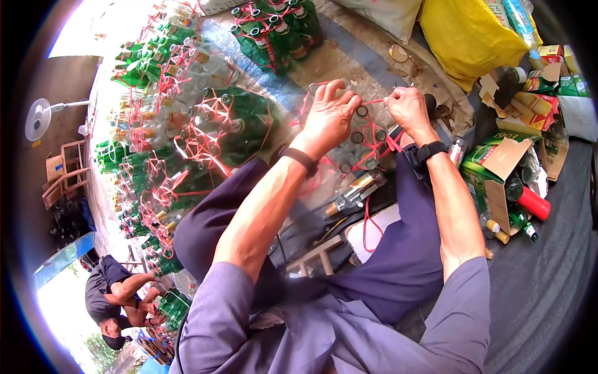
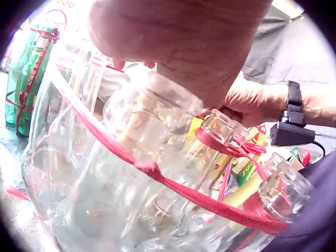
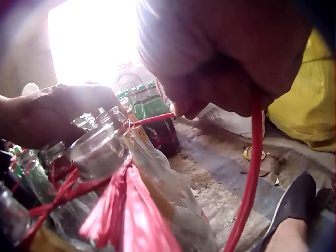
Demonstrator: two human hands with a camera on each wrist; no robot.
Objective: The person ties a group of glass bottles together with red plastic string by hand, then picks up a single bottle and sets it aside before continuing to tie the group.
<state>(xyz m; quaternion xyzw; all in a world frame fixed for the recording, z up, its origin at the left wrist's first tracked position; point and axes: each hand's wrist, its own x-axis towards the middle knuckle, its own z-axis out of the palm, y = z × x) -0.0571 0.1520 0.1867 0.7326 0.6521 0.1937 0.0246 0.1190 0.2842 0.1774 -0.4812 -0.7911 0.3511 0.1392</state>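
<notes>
In the head view, a bundle of clear glass bottles (image 1: 355, 153) stands between the knees, bound with red plastic twine (image 1: 374, 101). My left hand (image 1: 330, 118) bends its fingers over the bottle tops at the bundle's far left, around a neck that the hand mostly hides. To its right, my right hand (image 1: 410, 112) grips the twine in a fist. A taut length runs from that fist to the bottle necks, and a loose end (image 3: 254, 168) hangs below it in the right wrist view. Knotted twine (image 2: 152, 170) crosses the bottles in the left wrist view.
Many tied bundles of green bottles (image 1: 243, 124) and clear ones fill the left side. Another green bundle (image 1: 277, 34) stands ahead. At right are a yellow sack (image 1: 470, 43) and an open carton (image 1: 498, 165) with bottles. A person (image 1: 118, 293) works at far left.
</notes>
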